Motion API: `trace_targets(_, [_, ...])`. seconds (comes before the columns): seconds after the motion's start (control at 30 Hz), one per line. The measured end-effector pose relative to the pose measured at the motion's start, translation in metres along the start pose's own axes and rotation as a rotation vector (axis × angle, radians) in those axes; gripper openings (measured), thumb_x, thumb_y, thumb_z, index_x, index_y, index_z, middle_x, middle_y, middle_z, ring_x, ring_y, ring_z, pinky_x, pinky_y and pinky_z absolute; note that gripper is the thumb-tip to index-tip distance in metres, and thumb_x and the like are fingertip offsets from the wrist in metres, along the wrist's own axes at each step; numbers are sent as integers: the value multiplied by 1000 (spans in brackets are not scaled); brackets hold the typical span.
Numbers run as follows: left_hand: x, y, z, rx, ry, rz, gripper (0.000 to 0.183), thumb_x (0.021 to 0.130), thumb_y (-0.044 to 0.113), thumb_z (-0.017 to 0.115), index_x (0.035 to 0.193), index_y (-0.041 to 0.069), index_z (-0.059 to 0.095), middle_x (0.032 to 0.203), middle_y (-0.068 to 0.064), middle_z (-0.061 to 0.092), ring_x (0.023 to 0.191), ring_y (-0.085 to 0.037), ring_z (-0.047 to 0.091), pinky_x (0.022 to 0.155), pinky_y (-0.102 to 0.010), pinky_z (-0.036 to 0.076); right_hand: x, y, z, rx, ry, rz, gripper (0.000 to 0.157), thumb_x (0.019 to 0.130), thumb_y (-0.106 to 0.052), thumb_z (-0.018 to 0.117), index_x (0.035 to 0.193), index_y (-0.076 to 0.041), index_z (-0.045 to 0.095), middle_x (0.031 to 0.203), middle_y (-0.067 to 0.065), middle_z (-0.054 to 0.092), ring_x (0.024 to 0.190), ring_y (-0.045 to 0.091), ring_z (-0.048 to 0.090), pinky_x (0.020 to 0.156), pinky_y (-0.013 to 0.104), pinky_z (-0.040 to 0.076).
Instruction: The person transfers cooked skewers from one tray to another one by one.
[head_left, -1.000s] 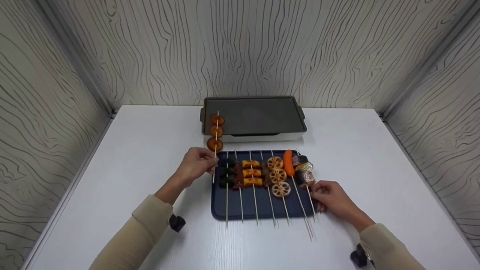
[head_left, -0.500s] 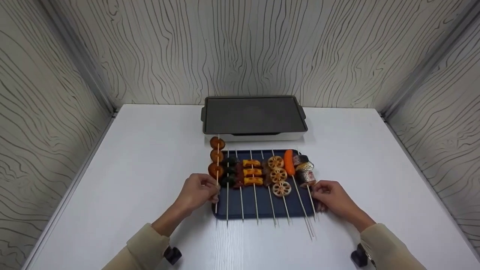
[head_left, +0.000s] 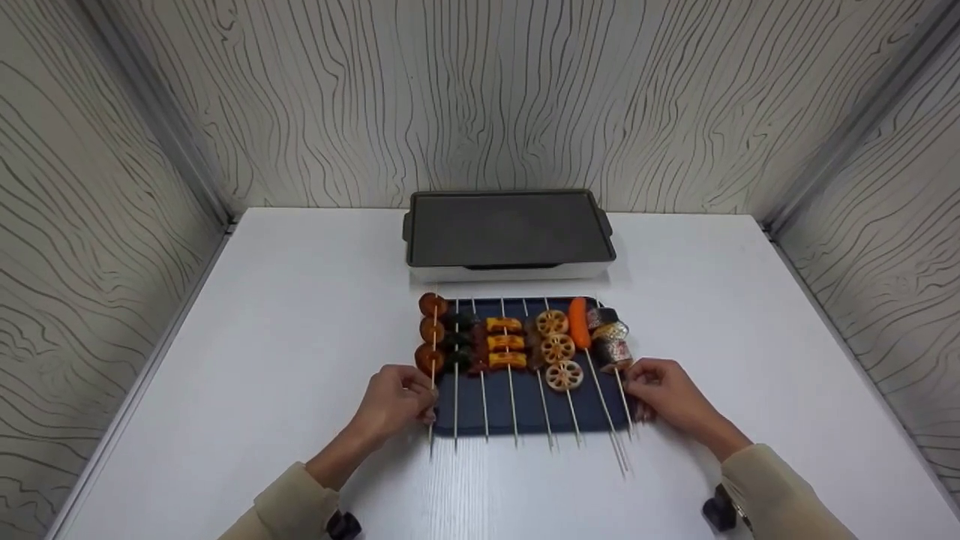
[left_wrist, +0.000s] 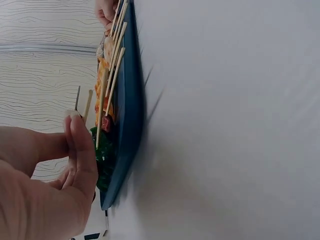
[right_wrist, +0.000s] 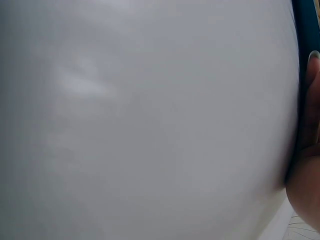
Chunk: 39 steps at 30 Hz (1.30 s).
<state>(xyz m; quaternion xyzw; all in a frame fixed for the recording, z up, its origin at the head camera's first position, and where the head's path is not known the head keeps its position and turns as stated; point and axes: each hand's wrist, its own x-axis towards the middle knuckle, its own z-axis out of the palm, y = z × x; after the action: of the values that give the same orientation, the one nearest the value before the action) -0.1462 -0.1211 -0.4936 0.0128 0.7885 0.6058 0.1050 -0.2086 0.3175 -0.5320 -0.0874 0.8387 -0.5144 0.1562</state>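
Observation:
My left hand [head_left: 394, 401] pinches the bare stick of a skewer with brown round slices [head_left: 432, 330] at the left side of the blue tray [head_left: 469, 409]. In the left wrist view, that skewer's stick end [left_wrist: 87, 106] shows beyond the fingertips, with a dark green skewer [left_wrist: 103, 157] close behind. At the tray's right edge, my right hand [head_left: 664, 394] grips the rim, its fingertips beside the stick of a skewer with silvery fish-like chunks [head_left: 611, 352]. The right wrist view catches part of that hand [right_wrist: 312, 110] against the tray's side.
Between the hands, the tray bears skewers of yellow pieces [head_left: 507, 343], lotus root slices [head_left: 558, 348] and an orange sausage [head_left: 578, 322], their sticks overhanging the front. A dark griddle [head_left: 510, 225] stands behind the tray on the white table [head_left: 315, 300], before a patterned wall.
My left hand has drawn the brown-slice skewer toward the body, from over the griddle's left corner to the tray's left side. The right hand has stayed at the tray's edge.

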Motion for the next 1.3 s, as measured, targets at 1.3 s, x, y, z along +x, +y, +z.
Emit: trace_targets(1.3, [-4, -8, -15, 80, -63, -37, 20, 100, 12, 63, 108, -5, 70, 84, -9, 71, 63, -15, 66, 61, -35, 58, 5, -1, -3, -16, -10, 5, 13, 96, -4, 64, 98, 8, 64, 71, 8, 61, 51, 14, 59, 49, 32, 53])
